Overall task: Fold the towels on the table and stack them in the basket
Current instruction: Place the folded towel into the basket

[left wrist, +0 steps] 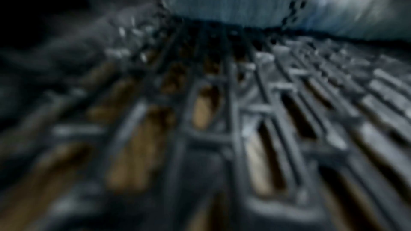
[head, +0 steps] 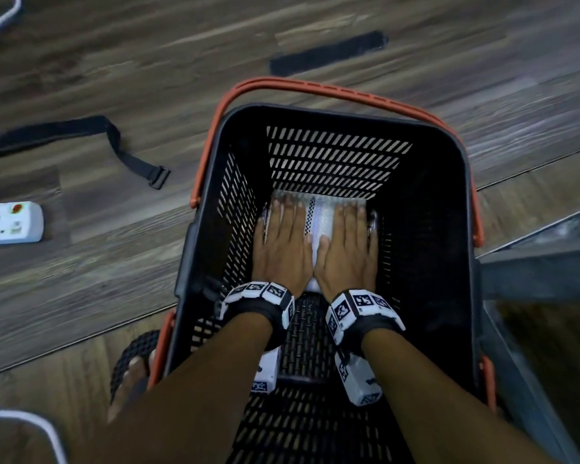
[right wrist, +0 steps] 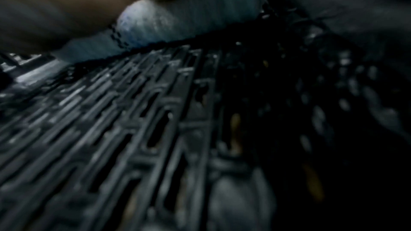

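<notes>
A folded white towel with a black checked stripe lies on the floor of a black slatted basket with orange handles, at its far end. Both my hands lie flat on top of it, fingers straight and pointing away from me: left hand on the left half, right hand on the right half. In the left wrist view the towel's folded edge shows blurred above the basket's grid floor. The right wrist view shows the same edge above the grid, dark and blurred.
The basket stands on a wood-look floor. A white power strip and a black strap with buckle lie to the left. My sandalled foot is beside the basket's near left corner. A grey metal leg runs along the right.
</notes>
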Demonstrator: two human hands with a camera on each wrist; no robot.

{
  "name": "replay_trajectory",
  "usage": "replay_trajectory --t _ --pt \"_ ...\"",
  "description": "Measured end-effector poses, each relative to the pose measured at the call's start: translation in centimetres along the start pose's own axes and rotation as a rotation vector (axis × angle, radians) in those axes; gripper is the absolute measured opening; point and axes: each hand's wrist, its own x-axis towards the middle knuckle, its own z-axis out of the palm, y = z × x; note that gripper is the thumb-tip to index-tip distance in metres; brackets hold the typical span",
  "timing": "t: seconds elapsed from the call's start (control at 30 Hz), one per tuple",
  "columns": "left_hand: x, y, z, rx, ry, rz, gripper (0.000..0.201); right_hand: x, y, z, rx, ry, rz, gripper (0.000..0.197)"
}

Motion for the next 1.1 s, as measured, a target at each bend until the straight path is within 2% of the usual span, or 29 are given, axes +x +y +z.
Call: replay_trajectory --t 0.13,0.2,0.3,0.33,0.4,0.47,0.57,0.7,0.87,1.0,1.1 --pt "-0.4 0.6 -1.5 -0.005 -0.058 -0.012 0.059 -0.1 -0.3 -1.0 0.001 -0.041 -0.005 0.064" --pt "-0.1 0.7 -2.4 -0.002 -0.240 -0.035 0.057 0.2 -0.1 -1.6 -0.015 -0.176 0.013 0.064" --pt "-0.3 1.1 -6.9 0.043 -0.502 -0.079 0.056 0.5 -0.6 -5.8 -0.023 -0.444 0.018 0.057" --pt "-0.6 1.4 -9.0 0.043 -0.559 -0.089 0.050 0.4 -0.8 -7.7 -0.011 -0.512 0.026 0.049" --pt "-1.4 2.0 -13.3 0.047 -0.584 -0.083 0.040 -0.1 -1.4 -11.6 0.021 -0.582 0.018 0.033" --pt "-2.6 2.6 -17.8 0.035 -0.543 -0.070 0.040 -1.1 -2.1 -15.9 0.028 -0.589 -0.015 0.031" --pt "-4.3 3.7 -24.4 0.031 -0.422 -0.045 0.037 -3.0 -3.3 -23.2 -0.008 -0.549 -0.056 0.039" --pt "-7.7 6.7 -34.0 -0.078 -0.217 0.052 0.033 -6.3 -4.0 -34.1 -0.007 -0.367 -0.081 0.029" --pt "-14.1 10.9 -45.5 -0.044 -0.011 0.215 0.034 -12.6 -4.1 -46.9 0.089 -0.133 -0.040 0.032" --pt "-19.3 14.0 -51.4 -0.020 0.099 0.318 0.037 -18.9 -3.2 -54.2 0.065 0.001 -0.032 0.036" --pt "-23.1 16.0 -54.2 -0.003 0.155 0.404 0.038 -24.1 -1.7 -57.9 0.018 0.034 -0.007 0.041"
